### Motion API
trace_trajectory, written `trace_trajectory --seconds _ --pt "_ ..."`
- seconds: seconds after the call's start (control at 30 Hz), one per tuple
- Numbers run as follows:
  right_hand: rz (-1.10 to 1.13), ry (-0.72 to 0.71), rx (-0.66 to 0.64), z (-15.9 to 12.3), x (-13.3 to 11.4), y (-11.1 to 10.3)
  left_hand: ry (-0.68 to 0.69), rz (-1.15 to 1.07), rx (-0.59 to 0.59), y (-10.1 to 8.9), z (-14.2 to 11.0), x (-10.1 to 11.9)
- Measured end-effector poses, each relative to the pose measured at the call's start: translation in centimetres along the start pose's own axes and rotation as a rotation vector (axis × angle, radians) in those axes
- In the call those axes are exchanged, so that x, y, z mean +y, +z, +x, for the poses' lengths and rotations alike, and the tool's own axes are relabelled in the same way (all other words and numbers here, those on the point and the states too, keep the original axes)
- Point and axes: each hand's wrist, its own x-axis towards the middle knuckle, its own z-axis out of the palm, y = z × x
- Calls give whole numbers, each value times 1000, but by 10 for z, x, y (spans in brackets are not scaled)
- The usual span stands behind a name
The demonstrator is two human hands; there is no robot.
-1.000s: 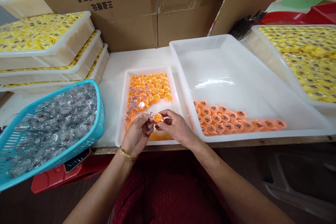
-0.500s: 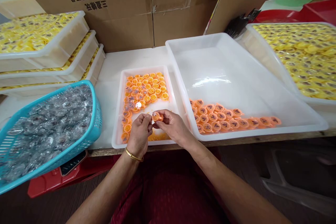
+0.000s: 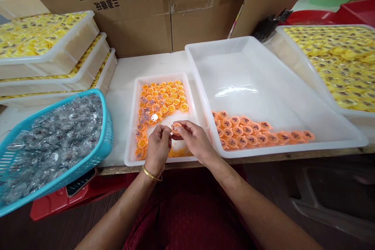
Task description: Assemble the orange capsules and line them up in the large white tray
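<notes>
Over the near end of a small white tray (image 3: 130,125), both my hands pinch one small orange cup (image 3: 176,127) fitted with a clear lid. My left hand (image 3: 157,149), a gold bangle on its wrist, grips the cup's left side. From the right, my right hand (image 3: 193,140) holds it with thumb and fingertips. Several open orange cups (image 3: 164,99) fill the tray's far half. Rows of lidded orange cups (image 3: 258,133) line the near edge of a large white tray (image 3: 263,66) on the right.
A tilted turquoise basket (image 3: 52,140) of clear lids sits at the left above a red scale (image 3: 73,197). Stacked white trays of yellow cups (image 3: 43,47) stand at far left, another yellow-filled tray (image 3: 336,58) at far right. Cardboard boxes (image 3: 140,4) wall off the back.
The orange cup, open side up a second ago, now carries a clear lid between my fingers. Both hands have stayed over the small tray's near end.
</notes>
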Motion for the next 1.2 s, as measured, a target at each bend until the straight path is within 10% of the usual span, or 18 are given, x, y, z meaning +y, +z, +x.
trace_trajectory --seconds 1.2 --pt "-117 -103 -171 -1 -2 -8 202 437 -281 -12 24 40"
